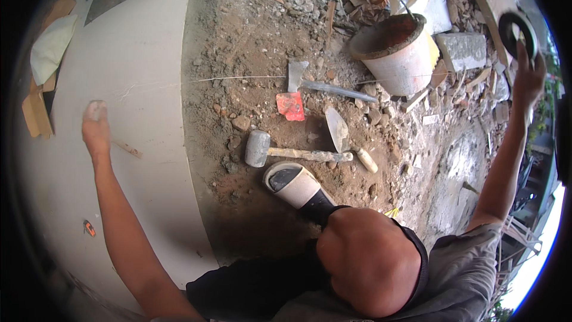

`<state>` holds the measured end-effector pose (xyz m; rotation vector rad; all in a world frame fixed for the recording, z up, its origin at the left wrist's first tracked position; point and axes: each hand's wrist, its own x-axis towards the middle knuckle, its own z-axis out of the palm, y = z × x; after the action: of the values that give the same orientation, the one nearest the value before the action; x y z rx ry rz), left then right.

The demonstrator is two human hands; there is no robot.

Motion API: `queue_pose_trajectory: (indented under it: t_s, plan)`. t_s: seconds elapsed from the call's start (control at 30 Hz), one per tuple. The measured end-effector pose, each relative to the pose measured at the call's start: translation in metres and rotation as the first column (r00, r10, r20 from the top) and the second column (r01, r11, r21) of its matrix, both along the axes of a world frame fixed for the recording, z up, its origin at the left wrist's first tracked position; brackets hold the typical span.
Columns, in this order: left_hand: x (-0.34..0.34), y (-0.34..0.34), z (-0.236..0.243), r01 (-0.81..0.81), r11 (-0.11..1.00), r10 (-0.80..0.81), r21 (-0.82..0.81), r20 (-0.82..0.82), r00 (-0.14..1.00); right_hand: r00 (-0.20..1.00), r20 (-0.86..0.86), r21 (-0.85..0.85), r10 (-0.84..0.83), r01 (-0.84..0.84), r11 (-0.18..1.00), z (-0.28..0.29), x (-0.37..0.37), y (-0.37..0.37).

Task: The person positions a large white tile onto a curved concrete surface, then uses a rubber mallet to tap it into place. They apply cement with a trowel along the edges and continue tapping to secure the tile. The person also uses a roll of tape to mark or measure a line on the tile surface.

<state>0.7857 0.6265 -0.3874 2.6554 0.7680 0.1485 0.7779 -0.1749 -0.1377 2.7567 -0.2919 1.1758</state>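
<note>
My left hand (96, 128) is low over a broad pale, smooth panel (143, 36), its fingers curled together; what they hold, if anything, is too blurred to make out. Raised out to the far right, my right hand (527, 77) grips a black ring-shaped spool (517, 34). A thin pale string (238, 77) runs from near the left hand across the dirt toward the right side. Beneath it lies a hatchet-like tool (296, 76) beside a red scrap (290, 106). Closer to me are a mallet (257, 149) and a trowel (338, 131).
A dirty white bucket (396, 53) stands on rubble, near a concrete block (462, 51). My sandalled foot (292, 182) is beside the mallet. On the panel lie a small stick (128, 149) and an orange-black tool (89, 228); cardboard (37, 110) is at its left edge.
</note>
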Motion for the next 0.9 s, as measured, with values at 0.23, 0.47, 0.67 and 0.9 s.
queue_pose_trajectory:
  t_s: [0.23,0.47,0.67,0.9]
  plan:
    - [-0.030,-0.066,0.040,0.070,0.995,-0.089,0.074,0.283,0.955,0.679,0.037,0.339,0.734,-0.699,0.630,-0.038,0.169,0.237]
    - [-0.002,-0.225,0.076,0.662,0.178,-0.224,-0.728,0.626,0.747,0.073,-0.138,0.839,0.988,-0.521,0.156,-0.132,0.093,0.361]
    - [-0.003,-0.246,0.045,0.371,0.397,0.008,-0.839,0.408,0.913,0.355,-0.195,0.978,0.914,-0.004,0.210,-0.260,0.033,0.286]
    - [0.035,-0.203,0.076,0.246,0.493,0.142,-0.835,0.356,0.923,0.320,-0.660,0.683,0.680,-0.122,0.720,-0.375,-0.024,0.166]
